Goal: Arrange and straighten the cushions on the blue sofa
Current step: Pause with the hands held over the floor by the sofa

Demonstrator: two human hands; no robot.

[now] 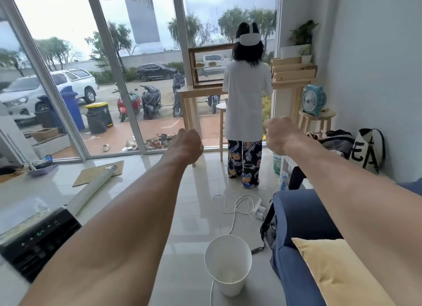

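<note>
Stretching straight ahead at chest height, both bare arms fill the middle of the view. The left hand [186,145] is clenched into a fist with its back to the camera, and the fingers grasp nothing. The right hand [279,135] is likewise curled shut on itself and holds nothing. Neither hand touches any furniture.

The blue sofa [303,216] sits at the lower right, under the right forearm, with its rounded armrest nearest the room. A yellow cushion [338,271] lies on its seat, tilted, one corner pointing toward the armrest, partly hidden by the arm.

Just beside the sofa, a white bin [228,260] stands upright on the tiled floor [194,214], and a white cable [237,205] loops beyond it. A ribbed hose [91,191] lies at the left, near a black appliance [38,239] with a lit display. A person [245,104] wearing a headset stands facing the glass doors, back to the camera. A blue fan [313,100] rests on a wooden stool [317,118] by the right wall.
</note>
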